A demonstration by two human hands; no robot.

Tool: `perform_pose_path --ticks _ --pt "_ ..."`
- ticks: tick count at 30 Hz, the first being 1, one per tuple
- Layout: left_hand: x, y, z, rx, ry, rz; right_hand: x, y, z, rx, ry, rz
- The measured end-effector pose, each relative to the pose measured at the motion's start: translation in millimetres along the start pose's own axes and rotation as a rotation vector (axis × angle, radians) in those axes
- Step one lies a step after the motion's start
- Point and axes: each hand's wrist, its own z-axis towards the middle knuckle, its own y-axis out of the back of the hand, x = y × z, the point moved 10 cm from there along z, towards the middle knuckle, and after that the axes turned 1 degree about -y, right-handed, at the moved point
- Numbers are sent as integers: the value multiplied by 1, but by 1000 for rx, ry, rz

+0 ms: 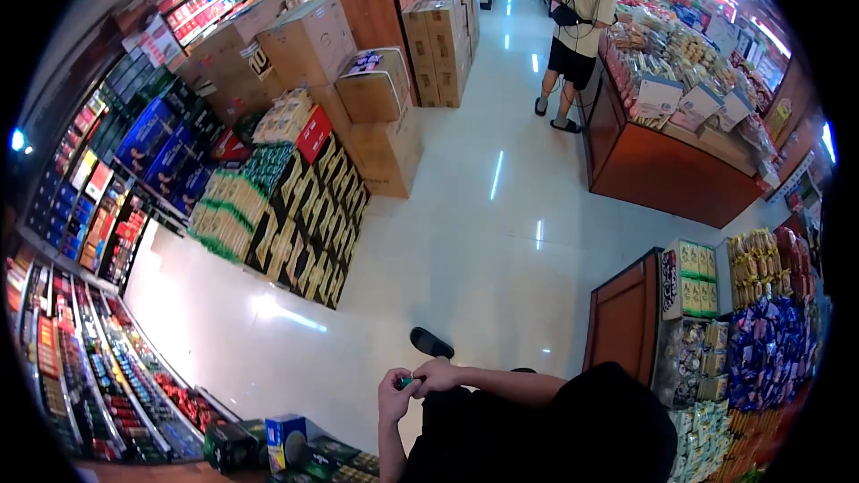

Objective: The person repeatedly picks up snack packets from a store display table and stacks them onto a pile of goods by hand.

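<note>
From where I stand, the person in black is looking down at a small green thing (pixel 405 383) caught between two bare hands, held just in front of the body over the pale tiled floor (pixel 456 259). The left hand (pixel 394 392) has its fingers curled in and pinching it. The right hand (pixel 437 377) meets it from the 3 o'clock side, fingers bunched against its edge; whether those pinch it too, I can't tell. It's too small for me to say what it is.

Taking the hands as the middle of the clock, a dark sandal (pixel 431 343) shows near them at 1 o'clock. At 11 o'clock stands a block of black and yellow boxes (pixel 309 233), with bigger cardboard boxes (pixel 385 156) stacked just beyond, nearer 12. Shelves (pixel 85 206) full of coloured packs fill 10 o'clock, and a display case (pixel 98 376) with long rows of small packs slants across 9. A blue box (pixel 286 441) stands at 8 o'clock.

Well off at 1 o'clock, another person (pixel 580 22) in a pale top and dark shorts stands with a black bag (pixel 565 14) at the back, beside a wooden desk (pixel 676 174) heaped with snack packets (pixel 667 54). Over at 3 o'clock, blue packets (pixel 765 349) lie among other wrapped goods, next to a brown wooden panel (pixel 624 317).
</note>
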Motion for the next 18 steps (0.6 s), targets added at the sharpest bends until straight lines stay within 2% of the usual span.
perform_pose_path --ticks 3,8,13,16,18 --pt "-3 21 63 97 37 -47 26 38 39 72 -56 218" --pt "-35 61 160 141 12 4 29 87 137 154 -25 232" --pt "-57 89 245 156 11 -27 46 154 194 185 -118 76" --pt "-69 104 288 139 54 -84 47 183 227 102 -92 138" --pt "-79 123 325 86 35 -3 49 205 255 96 -176 235"
